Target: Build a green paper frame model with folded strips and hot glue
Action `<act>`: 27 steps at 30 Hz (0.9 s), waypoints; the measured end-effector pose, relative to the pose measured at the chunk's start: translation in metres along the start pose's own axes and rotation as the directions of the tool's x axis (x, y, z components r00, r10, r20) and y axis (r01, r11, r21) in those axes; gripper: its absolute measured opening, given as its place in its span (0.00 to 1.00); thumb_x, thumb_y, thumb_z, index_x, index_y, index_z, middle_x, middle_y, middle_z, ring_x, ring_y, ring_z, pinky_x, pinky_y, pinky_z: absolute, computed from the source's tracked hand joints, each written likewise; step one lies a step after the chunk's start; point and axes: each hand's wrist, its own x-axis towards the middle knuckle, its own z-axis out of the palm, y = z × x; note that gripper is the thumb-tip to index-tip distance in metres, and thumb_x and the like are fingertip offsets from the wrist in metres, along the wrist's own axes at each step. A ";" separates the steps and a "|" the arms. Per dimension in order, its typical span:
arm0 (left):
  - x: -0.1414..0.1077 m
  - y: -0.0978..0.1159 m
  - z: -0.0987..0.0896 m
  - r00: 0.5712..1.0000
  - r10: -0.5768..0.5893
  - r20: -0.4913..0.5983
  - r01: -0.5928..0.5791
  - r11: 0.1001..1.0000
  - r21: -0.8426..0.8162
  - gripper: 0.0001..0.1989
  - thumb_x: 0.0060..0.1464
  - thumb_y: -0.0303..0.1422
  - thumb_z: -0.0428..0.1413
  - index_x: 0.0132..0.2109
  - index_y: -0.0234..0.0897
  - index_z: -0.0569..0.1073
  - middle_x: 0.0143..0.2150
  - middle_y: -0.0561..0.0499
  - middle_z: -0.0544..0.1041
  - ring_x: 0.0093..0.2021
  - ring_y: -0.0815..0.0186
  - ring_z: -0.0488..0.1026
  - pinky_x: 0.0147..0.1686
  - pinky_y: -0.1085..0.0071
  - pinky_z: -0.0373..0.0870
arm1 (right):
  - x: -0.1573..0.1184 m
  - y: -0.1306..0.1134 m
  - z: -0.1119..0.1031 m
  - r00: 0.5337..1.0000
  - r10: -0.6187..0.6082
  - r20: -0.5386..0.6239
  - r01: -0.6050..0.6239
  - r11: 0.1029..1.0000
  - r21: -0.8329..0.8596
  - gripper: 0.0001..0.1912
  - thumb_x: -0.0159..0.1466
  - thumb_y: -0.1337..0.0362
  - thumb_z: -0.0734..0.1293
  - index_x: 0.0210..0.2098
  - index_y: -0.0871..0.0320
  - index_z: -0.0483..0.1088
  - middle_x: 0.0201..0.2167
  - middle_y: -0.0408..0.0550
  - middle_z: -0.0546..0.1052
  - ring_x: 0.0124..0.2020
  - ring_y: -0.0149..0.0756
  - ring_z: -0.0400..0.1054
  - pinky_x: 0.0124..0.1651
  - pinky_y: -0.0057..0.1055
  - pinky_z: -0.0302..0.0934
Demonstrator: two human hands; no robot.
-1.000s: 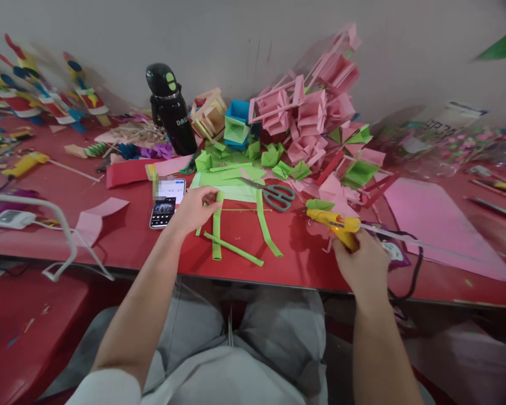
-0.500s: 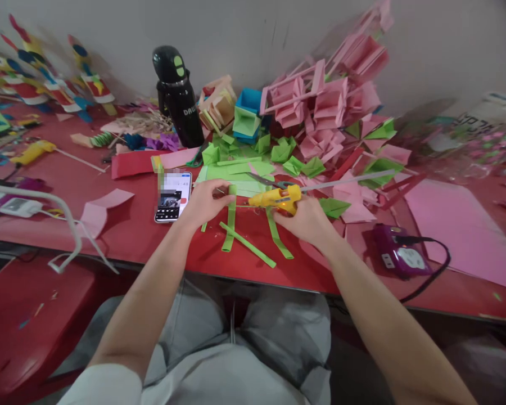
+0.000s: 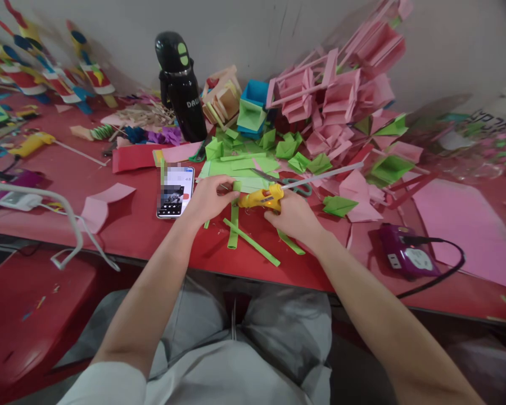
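My right hand [image 3: 297, 216] is closed round a yellow glue gun [image 3: 261, 197], with a long pale glue stick [image 3: 324, 175] poking out of its back. The nozzle points left and meets, or nearly meets, a green paper strip [image 3: 233, 230]. Thumb and fingers of my left hand [image 3: 213, 198] pinch the upper end of that strip. A narrow green strip [image 3: 253, 243] lies slantwise across its lower part. Another green strip [image 3: 292, 243] shows partly from under my right hand. Dark-bladed scissors [image 3: 284, 181] rest on green paper just behind the glue gun.
A phone [image 3: 176, 191] lies left of my left hand, below a black bottle [image 3: 183, 93]. Pink folded-paper pieces [image 3: 341, 95] pile up at the back right. A purple power socket [image 3: 407, 253] with a black cable sits at right. A white curved tube [image 3: 67, 214] crosses the left edge.
The glue gun in my right hand has moved left, bringing its nozzle to the strip in my left hand. My left hand has stayed nearly still; the view has shifted slightly.
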 end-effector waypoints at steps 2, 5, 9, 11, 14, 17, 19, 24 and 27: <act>0.000 -0.001 0.000 1.000 0.002 0.003 -0.002 1.000 0.002 0.05 0.55 0.30 0.62 0.40 0.35 0.79 0.41 0.46 0.83 0.42 0.59 0.81 0.48 0.60 0.78 | 0.000 0.000 0.000 1.000 0.007 0.001 -0.007 1.000 -0.010 0.14 0.59 0.65 0.66 0.44 0.61 0.74 0.46 0.57 0.78 0.45 0.50 0.73 0.42 0.37 0.64; 0.001 -0.002 0.000 1.000 0.012 0.008 -0.012 1.000 -0.004 0.05 0.55 0.30 0.62 0.40 0.35 0.79 0.41 0.47 0.83 0.42 0.59 0.81 0.47 0.60 0.78 | 0.000 -0.001 0.000 1.000 0.017 0.006 -0.017 1.000 -0.018 0.14 0.60 0.65 0.65 0.44 0.61 0.74 0.47 0.57 0.78 0.45 0.49 0.73 0.43 0.37 0.65; 0.001 -0.005 0.001 1.000 0.016 -0.006 -0.016 1.000 -0.010 0.06 0.54 0.30 0.63 0.41 0.36 0.79 0.40 0.47 0.83 0.41 0.59 0.81 0.46 0.60 0.78 | 0.000 -0.002 -0.001 1.000 0.014 0.009 -0.014 1.000 -0.008 0.14 0.60 0.66 0.65 0.45 0.61 0.74 0.48 0.57 0.78 0.47 0.49 0.73 0.45 0.37 0.65; 0.002 -0.005 0.001 1.000 0.017 -0.007 -0.017 1.000 -0.007 0.07 0.54 0.30 0.63 0.41 0.36 0.79 0.40 0.47 0.83 0.41 0.59 0.81 0.47 0.61 0.78 | 0.000 -0.003 -0.001 1.000 0.013 0.015 -0.013 1.000 -0.012 0.13 0.60 0.66 0.64 0.44 0.61 0.74 0.48 0.58 0.78 0.46 0.49 0.73 0.46 0.37 0.66; 0.002 -0.004 0.001 1.000 0.016 -0.007 -0.016 1.000 0.002 0.06 0.54 0.30 0.63 0.41 0.36 0.79 0.40 0.47 0.83 0.41 0.59 0.81 0.47 0.61 0.78 | 0.000 -0.003 -0.002 1.000 0.014 0.014 -0.013 1.000 -0.023 0.14 0.60 0.66 0.64 0.45 0.62 0.74 0.49 0.59 0.77 0.47 0.49 0.73 0.47 0.38 0.66; 0.002 -0.004 0.001 1.000 0.014 -0.006 -0.014 1.000 0.000 0.06 0.54 0.30 0.63 0.41 0.36 0.79 0.40 0.47 0.83 0.41 0.59 0.81 0.46 0.61 0.78 | -0.002 -0.004 -0.004 1.000 0.026 0.008 -0.026 0.998 -0.048 0.15 0.61 0.66 0.64 0.46 0.62 0.74 0.50 0.59 0.77 0.47 0.50 0.73 0.46 0.38 0.66; 0.002 -0.004 0.001 1.000 0.010 0.001 -0.010 1.000 -0.005 0.06 0.54 0.30 0.62 0.41 0.36 0.79 0.40 0.47 0.83 0.41 0.59 0.81 0.46 0.61 0.78 | -0.003 -0.006 -0.006 0.999 0.040 0.006 -0.039 0.996 -0.074 0.16 0.61 0.66 0.64 0.47 0.61 0.73 0.51 0.59 0.77 0.47 0.50 0.74 0.45 0.38 0.66; 0.003 -0.007 0.001 1.000 0.001 0.006 -0.001 1.000 -0.018 0.07 0.54 0.31 0.63 0.41 0.36 0.79 0.40 0.47 0.84 0.41 0.59 0.81 0.47 0.62 0.78 | -0.005 -0.010 -0.012 0.998 0.063 0.004 -0.062 0.987 -0.151 0.17 0.61 0.66 0.64 0.50 0.60 0.73 0.49 0.58 0.78 0.44 0.49 0.75 0.38 0.37 0.65; 0.002 -0.007 0.001 1.000 0.004 0.004 -0.004 1.000 -0.004 0.07 0.53 0.32 0.63 0.41 0.36 0.79 0.39 0.47 0.84 0.41 0.60 0.81 0.46 0.62 0.78 | -0.007 -0.009 -0.020 0.998 0.063 -0.010 -0.064 0.988 -0.141 0.17 0.61 0.66 0.64 0.49 0.58 0.74 0.48 0.56 0.78 0.43 0.50 0.75 0.37 0.36 0.64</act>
